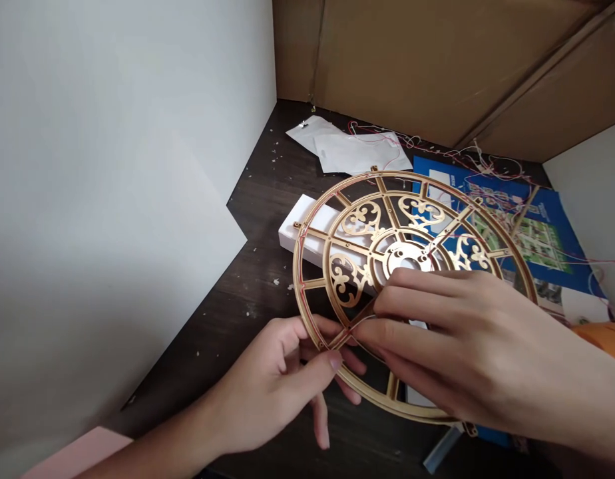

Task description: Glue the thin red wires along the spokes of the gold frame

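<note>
A round gold openwork frame [331, 239], with spokes, scroll ornaments and a ringed hub, is held tilted above the dark table. My left hand [292, 379] grips its lower left rim, thumb on the near side and other fingers behind. Over the lower part of the frame lies my right hand [452, 332], its fingertips pinching a thin wire [361, 320] against a spoke near the inner ring. Thin red and white wire also runs in the channel of the outer rim. The right palm and some of its fingertips are hidden.
Behind the frame stand a white foam block [302, 226] and white packets [357, 150]. A blue printed sheet [552, 206] lies at right under tangled thin wires [487, 163]. Cardboard [387, 66] closes the back; a white panel [138, 166] stands left. A glue stick-like translucent piece [442, 449] lies in front.
</note>
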`<state>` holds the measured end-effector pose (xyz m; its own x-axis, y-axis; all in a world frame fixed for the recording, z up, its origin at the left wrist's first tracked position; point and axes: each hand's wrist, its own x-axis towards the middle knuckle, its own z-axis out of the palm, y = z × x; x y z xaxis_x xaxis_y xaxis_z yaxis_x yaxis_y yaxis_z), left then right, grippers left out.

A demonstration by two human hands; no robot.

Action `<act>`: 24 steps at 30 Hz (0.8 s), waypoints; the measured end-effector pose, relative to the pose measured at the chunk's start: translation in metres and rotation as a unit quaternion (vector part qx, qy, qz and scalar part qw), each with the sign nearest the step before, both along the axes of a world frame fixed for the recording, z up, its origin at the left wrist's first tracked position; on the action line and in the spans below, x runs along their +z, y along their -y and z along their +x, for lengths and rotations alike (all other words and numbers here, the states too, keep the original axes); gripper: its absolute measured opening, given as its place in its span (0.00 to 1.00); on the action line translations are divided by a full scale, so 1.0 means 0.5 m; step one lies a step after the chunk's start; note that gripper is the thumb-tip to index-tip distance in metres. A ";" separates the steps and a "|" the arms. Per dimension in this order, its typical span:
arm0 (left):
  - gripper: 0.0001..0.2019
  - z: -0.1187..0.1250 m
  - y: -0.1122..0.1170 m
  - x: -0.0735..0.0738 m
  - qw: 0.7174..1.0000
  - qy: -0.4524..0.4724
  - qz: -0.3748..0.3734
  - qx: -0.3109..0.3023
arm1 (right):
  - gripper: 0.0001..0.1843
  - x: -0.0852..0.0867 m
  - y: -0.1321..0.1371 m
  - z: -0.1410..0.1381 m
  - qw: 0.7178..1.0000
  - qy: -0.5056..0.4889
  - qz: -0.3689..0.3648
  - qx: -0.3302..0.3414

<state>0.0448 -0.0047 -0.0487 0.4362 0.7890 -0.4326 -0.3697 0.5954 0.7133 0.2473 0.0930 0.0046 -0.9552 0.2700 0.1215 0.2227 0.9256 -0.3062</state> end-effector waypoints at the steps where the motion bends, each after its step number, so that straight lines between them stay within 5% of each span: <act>1: 0.10 0.000 0.002 -0.001 1.000 0.005 0.000 0.004 | 0.13 -0.002 0.000 -0.001 1.000 -0.002 -0.007 -0.001; 24: 0.08 -0.002 0.008 -0.013 1.000 0.020 -0.005 0.002 | 0.09 0.006 -0.012 -0.005 0.999 -0.005 0.025 0.025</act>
